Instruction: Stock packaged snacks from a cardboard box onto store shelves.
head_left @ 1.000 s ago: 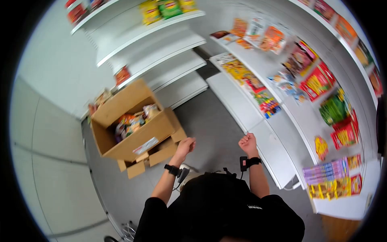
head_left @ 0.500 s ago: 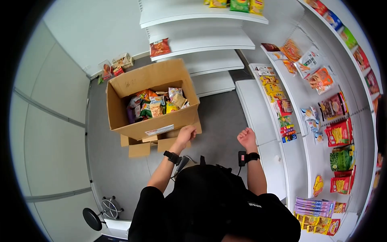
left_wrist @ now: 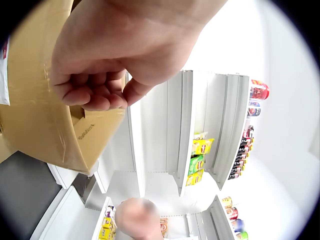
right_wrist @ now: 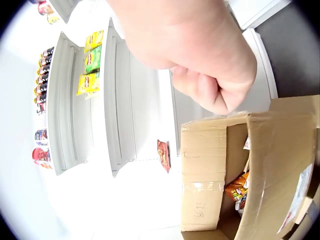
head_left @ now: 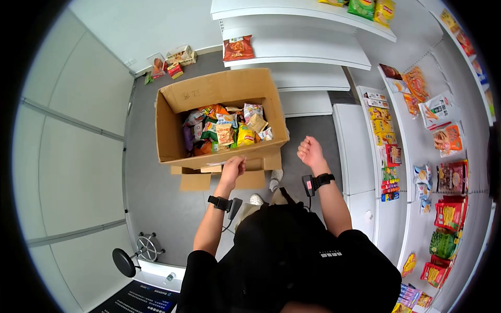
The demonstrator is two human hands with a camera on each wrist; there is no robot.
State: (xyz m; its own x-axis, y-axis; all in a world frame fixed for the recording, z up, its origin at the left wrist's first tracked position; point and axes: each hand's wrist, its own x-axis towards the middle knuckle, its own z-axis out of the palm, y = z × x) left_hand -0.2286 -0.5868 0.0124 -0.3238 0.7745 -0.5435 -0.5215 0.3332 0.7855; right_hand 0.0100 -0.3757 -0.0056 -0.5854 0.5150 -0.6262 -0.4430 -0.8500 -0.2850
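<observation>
You're at approach: L hand (head_left: 233, 168) and R hand (head_left: 309, 151) curled, empty, by box (head_left: 219, 89); next needs fingers uncurled over packs (head_left: 225, 130) ahead

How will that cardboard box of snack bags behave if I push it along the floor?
The cardboard box probably slides easily: the snack bags filling it look puffy and light. Its open-topped walls may flex, so pushing low seems safer. Being wide, it likely won't tip.

One cardboard box (head_left: 219, 91), two hands (left hand (head_left: 233, 168), right hand (head_left: 309, 151)), one black stool (head_left: 123, 262), one lone red packet (head_left: 238, 48).
</observation>
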